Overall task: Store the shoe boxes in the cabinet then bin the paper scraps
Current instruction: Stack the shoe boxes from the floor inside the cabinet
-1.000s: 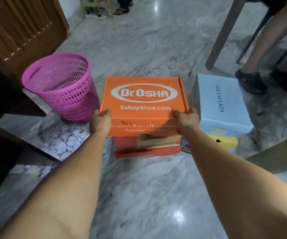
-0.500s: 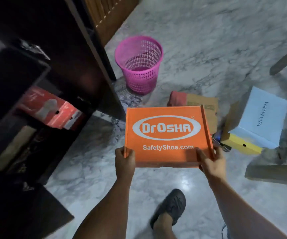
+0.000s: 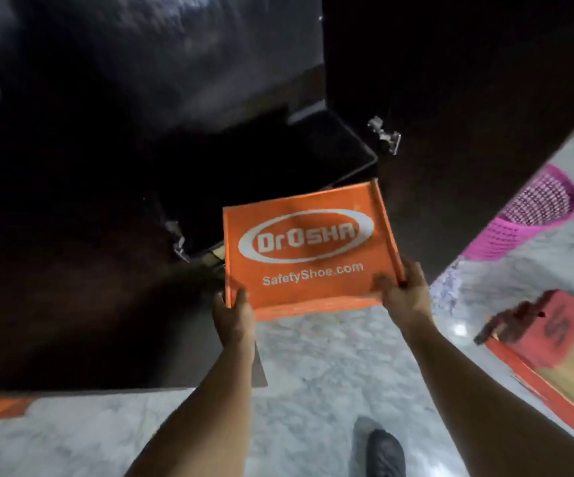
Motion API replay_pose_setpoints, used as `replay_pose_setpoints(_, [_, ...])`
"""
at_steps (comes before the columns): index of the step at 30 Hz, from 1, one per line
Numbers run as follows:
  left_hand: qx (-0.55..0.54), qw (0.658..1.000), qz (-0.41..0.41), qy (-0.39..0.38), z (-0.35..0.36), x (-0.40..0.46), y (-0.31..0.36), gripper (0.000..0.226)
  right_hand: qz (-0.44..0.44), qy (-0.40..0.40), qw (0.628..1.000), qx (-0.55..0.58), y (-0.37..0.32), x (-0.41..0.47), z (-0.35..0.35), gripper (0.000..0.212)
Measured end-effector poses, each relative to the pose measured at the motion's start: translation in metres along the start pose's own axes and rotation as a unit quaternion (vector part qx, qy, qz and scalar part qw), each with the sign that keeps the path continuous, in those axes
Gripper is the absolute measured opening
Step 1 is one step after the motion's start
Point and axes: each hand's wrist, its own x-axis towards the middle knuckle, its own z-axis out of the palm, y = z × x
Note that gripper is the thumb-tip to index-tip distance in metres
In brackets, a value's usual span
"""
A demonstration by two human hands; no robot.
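Cabinet: the dark cabinet [image 3: 141, 166] is filling the view ahead of and above both hands, its doors standing open and its inside too dim to read.
Marble floor: pale marble floor [image 3: 313, 373] is lying under both forearms.
Orange shoe box: the Dr.Osha shoe box [image 3: 308, 251] is being held lid-up in the air, its far edge pointing into the dark opening just beyond the fingers.
Key relation: the opening is lying straight ahead of the hands; the box's near edge is running across from one hand to the other, so judging by this, a forward push should carry it in.
Red-and-tan box: another shoe box [image 3: 554, 346] is resting on the floor, right of the right hand.
Pink basket: a pink mesh wastebasket [image 3: 523, 225] is standing beyond and right of the right hand, partly hidden by the door.
Left hand: the left hand [image 3: 234, 316] is gripping the box's near left corner.
Right hand: the right hand [image 3: 401, 292] is clasping the near right corner.
Obstacle: a metal hinge [image 3: 385, 134] is jutting out ahead of the right hand, close to the box's path.
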Motion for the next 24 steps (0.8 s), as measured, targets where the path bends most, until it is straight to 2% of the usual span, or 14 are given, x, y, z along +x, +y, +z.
replay_pose_setpoints(3, [-0.039,0.999,0.005,0.037,-0.002,0.051,0.016,0.06,-0.03,-0.035,0.999,-0.012,-0.037,0.047,0.057,0.061])
replay_pose_setpoints(6, [-0.05,0.997,0.034,0.045,0.004,0.077,0.039,0.057,-0.046,-0.07,0.996,-0.014,-0.071,0.085,0.102,0.069])
replay_pose_setpoints(8, [-0.051,0.997,0.042,0.045,0.012,0.101,0.043,0.055,-0.051,-0.086,0.995,-0.025,-0.085,0.111,0.127,0.065])
replay_pose_setpoints(11, [-0.077,0.995,0.02,0.059,0.027,0.133,0.039,0.066,-0.075,-0.125,0.989,-0.035,-0.092,0.144,0.157,0.053])
replay_pose_setpoints(13, [-0.084,0.99,0.018,0.115,0.04,0.143,0.035,0.076,-0.079,-0.158,0.983,-0.043,-0.09,0.164,0.175,0.043])
replay_pose_setpoints(17, [-0.147,0.955,-0.049,0.253,0.075,0.146,0.034,0.084,-0.1,-0.189,0.975,-0.063,-0.084,0.201,0.207,0.045])
replay_pose_setpoints(20, [-0.222,0.929,-0.121,0.27,0.091,0.171,0.045,0.092,-0.106,-0.193,0.974,-0.05,-0.088,0.215,0.229,0.045])
replay_pose_setpoints(24, [-0.247,0.923,-0.146,0.255,0.101,0.212,0.07,0.1,-0.091,-0.19,0.975,-0.069,-0.1,0.23,0.257,0.05])
